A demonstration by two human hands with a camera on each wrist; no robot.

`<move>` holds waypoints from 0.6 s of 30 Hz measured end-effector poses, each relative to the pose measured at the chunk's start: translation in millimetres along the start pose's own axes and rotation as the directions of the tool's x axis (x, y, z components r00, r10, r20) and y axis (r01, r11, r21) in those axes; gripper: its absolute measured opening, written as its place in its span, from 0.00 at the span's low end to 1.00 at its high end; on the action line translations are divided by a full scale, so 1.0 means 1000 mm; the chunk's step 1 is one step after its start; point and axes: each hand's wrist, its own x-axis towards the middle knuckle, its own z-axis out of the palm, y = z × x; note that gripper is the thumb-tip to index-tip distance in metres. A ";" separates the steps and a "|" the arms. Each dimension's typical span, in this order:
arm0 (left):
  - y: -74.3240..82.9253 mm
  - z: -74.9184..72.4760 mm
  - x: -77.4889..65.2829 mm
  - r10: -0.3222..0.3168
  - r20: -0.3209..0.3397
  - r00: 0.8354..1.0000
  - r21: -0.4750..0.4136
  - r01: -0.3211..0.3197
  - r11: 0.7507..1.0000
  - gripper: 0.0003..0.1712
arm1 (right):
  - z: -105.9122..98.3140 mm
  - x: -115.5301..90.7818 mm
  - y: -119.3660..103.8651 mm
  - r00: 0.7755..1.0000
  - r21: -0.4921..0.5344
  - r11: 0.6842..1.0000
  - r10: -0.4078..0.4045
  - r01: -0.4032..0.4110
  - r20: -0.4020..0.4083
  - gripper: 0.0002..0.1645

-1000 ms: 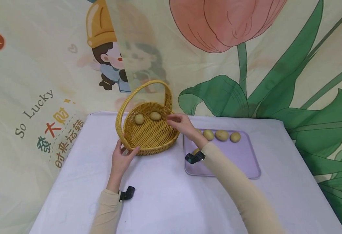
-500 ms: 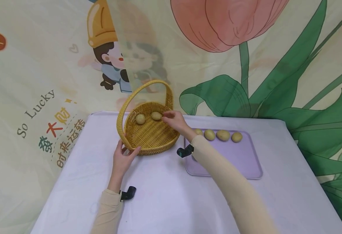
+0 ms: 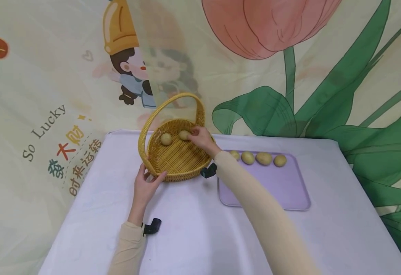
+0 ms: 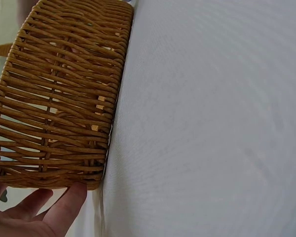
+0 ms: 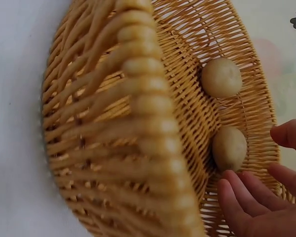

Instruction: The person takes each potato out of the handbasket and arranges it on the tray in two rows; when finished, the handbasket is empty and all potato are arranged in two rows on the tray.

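A yellow wicker basket (image 3: 176, 156) with a tall arched handle stands on the table at the back left. Two potatoes lie inside it, a left potato (image 3: 166, 139) and a right potato (image 3: 184, 135). My left hand (image 3: 146, 189) grips the basket's near left side, thumb on the rim and fingers against the woven wall (image 4: 54, 108). My right hand (image 3: 203, 138) reaches over the basket's right rim. In the right wrist view, its fingertips are at the nearer potato (image 5: 230, 148), touching or almost so, with the thumb spread apart and nothing held.
To the right of the basket is a lilac tray (image 3: 276, 191) with several potatoes (image 3: 264, 158) in a row along its back edge. My right sleeve covers part of the tray. A printed cloth backdrop (image 3: 255, 76) hangs behind the white table (image 3: 186, 236).
My right hand has moved left and farther into the basket, to the right potato. My left hand keeps its grip on the basket, and both potatoes inside look unmoved.
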 end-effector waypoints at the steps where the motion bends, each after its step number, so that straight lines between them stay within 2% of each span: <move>1: 0.000 0.000 0.001 0.000 0.000 1.000 0.000 0.000 1.000 0.47 | 0.001 0.002 0.000 1.000 0.002 1.000 0.000 0.000 -0.003 0.29; 10: -0.001 0.001 0.000 0.020 -0.011 1.000 -0.007 -0.020 1.000 0.47 | 0.013 0.012 0.003 0.998 -0.069 0.997 0.014 -0.018 -0.066 0.29; 18: 0.002 0.001 -0.002 0.035 -0.011 0.999 0.016 -0.035 0.999 0.47 | 0.021 0.019 0.002 0.997 -0.146 0.988 0.037 -0.046 -0.069 0.28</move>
